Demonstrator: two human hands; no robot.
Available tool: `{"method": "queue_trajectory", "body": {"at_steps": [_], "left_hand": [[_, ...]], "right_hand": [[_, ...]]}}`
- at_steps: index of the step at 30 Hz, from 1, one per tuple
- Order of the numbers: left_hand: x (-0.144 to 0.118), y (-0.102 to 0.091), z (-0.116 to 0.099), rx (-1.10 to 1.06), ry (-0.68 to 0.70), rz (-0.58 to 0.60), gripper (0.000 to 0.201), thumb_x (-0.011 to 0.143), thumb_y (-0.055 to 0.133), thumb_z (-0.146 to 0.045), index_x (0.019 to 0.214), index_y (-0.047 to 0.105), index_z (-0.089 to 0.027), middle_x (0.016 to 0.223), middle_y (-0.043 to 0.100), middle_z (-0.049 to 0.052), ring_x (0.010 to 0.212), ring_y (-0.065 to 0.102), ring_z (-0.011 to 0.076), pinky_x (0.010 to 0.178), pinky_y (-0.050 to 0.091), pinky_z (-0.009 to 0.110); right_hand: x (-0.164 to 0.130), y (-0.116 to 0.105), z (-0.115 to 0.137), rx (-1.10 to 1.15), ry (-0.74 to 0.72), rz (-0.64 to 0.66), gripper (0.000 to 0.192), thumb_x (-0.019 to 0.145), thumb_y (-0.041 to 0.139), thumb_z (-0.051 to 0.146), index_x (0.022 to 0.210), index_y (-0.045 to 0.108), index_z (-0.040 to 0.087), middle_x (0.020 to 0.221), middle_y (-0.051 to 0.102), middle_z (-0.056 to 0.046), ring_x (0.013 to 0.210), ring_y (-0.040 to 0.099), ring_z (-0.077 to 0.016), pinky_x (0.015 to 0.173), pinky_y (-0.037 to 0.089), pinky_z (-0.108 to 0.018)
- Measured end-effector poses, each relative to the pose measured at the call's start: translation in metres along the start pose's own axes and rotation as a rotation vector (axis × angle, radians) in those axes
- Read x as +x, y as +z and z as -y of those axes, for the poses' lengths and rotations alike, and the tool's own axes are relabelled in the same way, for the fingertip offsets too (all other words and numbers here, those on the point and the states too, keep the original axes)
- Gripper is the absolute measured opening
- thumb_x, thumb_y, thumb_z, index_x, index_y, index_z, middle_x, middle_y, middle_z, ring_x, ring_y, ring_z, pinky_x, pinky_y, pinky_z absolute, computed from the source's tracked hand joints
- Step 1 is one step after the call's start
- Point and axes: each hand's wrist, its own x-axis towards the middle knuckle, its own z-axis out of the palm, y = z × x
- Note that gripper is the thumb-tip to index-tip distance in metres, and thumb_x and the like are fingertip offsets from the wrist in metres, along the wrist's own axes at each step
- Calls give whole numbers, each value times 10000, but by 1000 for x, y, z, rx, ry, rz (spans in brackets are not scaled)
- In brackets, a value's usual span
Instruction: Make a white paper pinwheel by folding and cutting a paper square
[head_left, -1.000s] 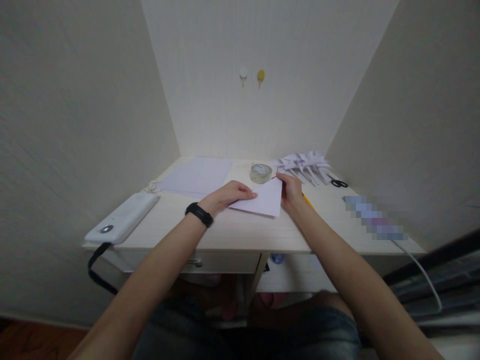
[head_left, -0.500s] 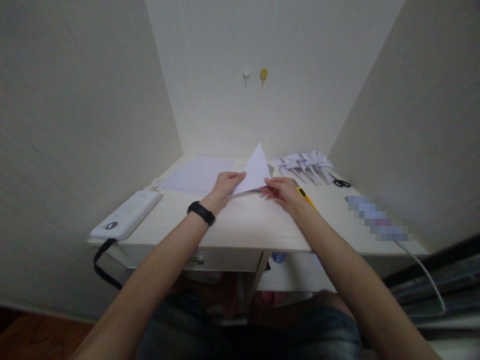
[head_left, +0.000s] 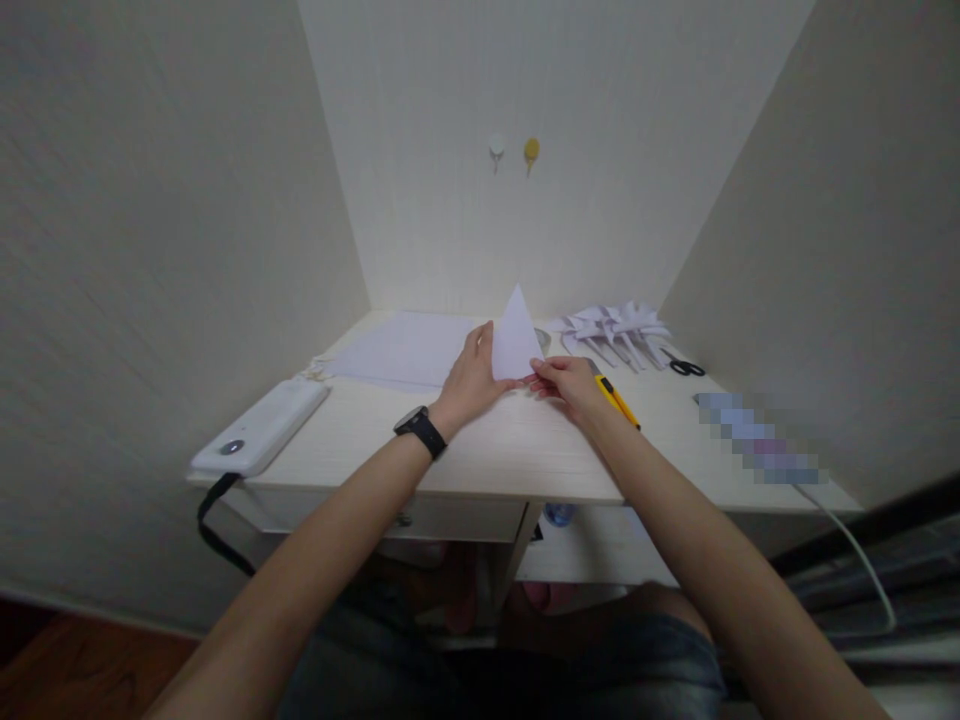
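At centre frame the folded paper, flat on the desk a second ago, now stands upright as a narrower triangle, left hand bracing it, right hand pinching its lower corner.

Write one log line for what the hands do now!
left hand: on paper | right hand: pinching paper | paper: standing, point up | desk: yellow knife nearby

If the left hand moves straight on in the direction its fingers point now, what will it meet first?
The left hand points away from the person and a little right, fingers already against the white paper triangle. Just behind the paper lies a tape roll, mostly hidden, probably next; depth is unclear.
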Motion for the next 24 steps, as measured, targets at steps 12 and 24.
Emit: {"method": "queue_trajectory", "body": {"at_steps": [12,24], "left_hand": [[-4,-1,-2,83,125,45,937,807,714,-298,1529,144,-125,1555,247,248,1441,294,369,1158,331,510],[-7,-1,-5,86,106,104,809,845,666,-301,1499,235,-98,1561,258,254,1453,287,346,1165,322,492]], "right_hand": [[-3,2,1,-47,-47,-17,337,635,851,439,619,689,143,615,707,-60,488,590,-105,473,479,-207],[3,-1,-3,-7,-74,-47,445,504,891,527,616,670,158,612,688,-47,521,598,-120,474,464,-218]]}}
